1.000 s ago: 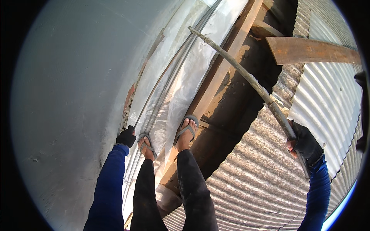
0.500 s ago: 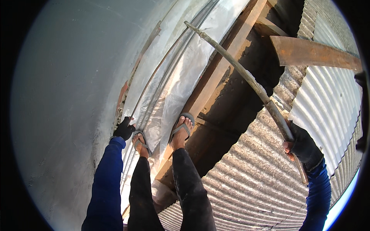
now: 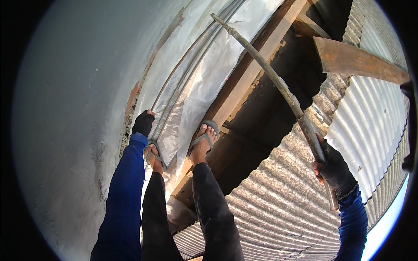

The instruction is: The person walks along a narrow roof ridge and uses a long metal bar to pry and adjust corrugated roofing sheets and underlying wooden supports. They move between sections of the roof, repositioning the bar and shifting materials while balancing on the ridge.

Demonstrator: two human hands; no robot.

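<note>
My right hand [image 3: 336, 168], in a black fingerless glove, is wrapped round the lower part of a long grey-brown pole [image 3: 278, 86]. The pole slants up and left across the dark gap, and its knobbly far tip lies over the plastic sheet. A short piece of it sticks out below my fist. Beside the wall, my left hand [image 3: 143, 123], gloved the same way, is closed on the near end of a thin brown rod [image 3: 174, 71]. That rod runs up toward the pole's tip; whether the two are joined I cannot tell.
My sandalled feet stand on clear plastic sheeting [image 3: 202, 80] and a wooden beam [image 3: 244, 78]. A dark opening [image 3: 257, 126] drops away right of the beam. Corrugated roof sheets [image 3: 278, 182] lie beyond it, with a rusty brown board [image 3: 357, 58] above. A grey wall [image 3: 69, 108] rises at left.
My left hand has shifted up along the wall with the rod. My right hand and the pole have moved slightly; both grips stay closed. The view has shifted a little.
</note>
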